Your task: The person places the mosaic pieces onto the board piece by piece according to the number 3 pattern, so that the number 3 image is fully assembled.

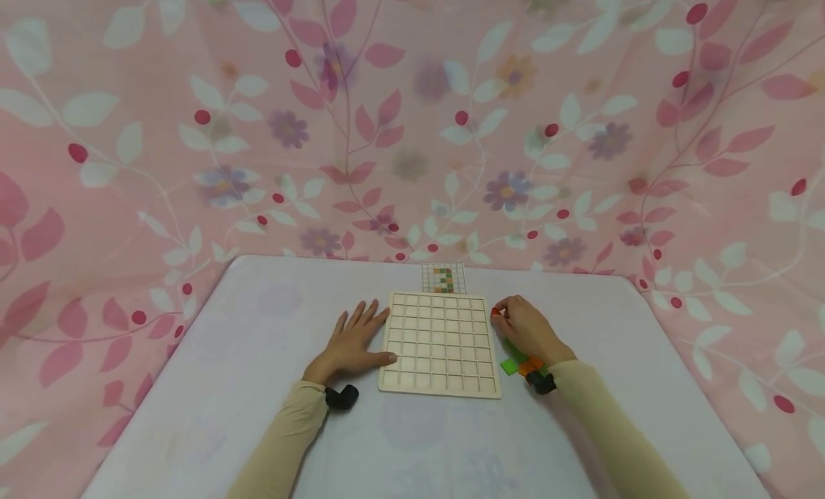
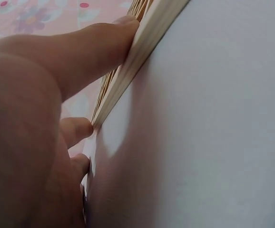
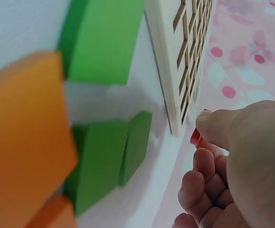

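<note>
A pale wooden grid board [image 1: 440,345] lies flat on the table, its square cells bare. My left hand [image 1: 353,345] rests at the board's left side with fingers spread; in the left wrist view the thumb [image 2: 94,50] touches the rim and a fingertip meets the edge further along. Just off the board's right edge, my right hand [image 1: 528,331] pinches a small red tile [image 3: 195,136] between thumb and fingers. Below that hand lie several loose tiles, among them a green tile [image 1: 509,366] and an orange tile [image 3: 28,137], partly hidden by the wrist in the head view.
Behind the board lies a printed pattern card [image 1: 427,278] with a grid of coloured squares. A white cloth covers the table [image 1: 277,306]. A pink floral curtain [image 1: 412,127] hangs along the back and sides.
</note>
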A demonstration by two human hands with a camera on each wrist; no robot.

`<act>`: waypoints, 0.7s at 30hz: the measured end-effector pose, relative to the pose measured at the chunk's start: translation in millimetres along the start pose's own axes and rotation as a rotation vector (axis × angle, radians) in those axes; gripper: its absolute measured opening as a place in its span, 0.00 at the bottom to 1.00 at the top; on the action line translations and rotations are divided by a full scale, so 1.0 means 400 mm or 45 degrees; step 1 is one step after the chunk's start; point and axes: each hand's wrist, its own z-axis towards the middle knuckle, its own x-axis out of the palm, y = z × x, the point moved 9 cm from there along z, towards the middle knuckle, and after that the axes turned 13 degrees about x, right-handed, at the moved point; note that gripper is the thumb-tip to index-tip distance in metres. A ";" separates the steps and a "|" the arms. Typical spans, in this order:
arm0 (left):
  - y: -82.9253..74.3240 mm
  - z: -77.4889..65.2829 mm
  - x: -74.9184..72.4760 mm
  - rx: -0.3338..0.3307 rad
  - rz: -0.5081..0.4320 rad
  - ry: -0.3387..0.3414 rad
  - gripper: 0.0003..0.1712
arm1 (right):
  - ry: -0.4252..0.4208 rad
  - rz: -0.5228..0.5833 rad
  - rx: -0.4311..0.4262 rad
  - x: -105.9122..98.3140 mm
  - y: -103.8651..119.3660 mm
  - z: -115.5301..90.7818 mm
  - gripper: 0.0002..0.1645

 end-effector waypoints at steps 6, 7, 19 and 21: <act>-0.004 -0.001 -0.003 0.049 -0.042 0.002 0.55 | 0.044 0.040 -0.008 0.023 0.028 0.015 0.14; -0.004 -0.001 -0.005 0.059 -0.047 0.000 0.55 | 0.050 0.040 -0.012 0.025 0.034 0.017 0.14; 0.000 -0.003 -0.007 0.065 -0.063 0.033 0.54 | 0.095 0.071 -0.026 0.054 0.102 0.029 0.14; -0.003 -0.004 -0.007 0.064 -0.069 0.034 0.54 | 0.093 0.069 -0.027 0.059 0.109 0.033 0.15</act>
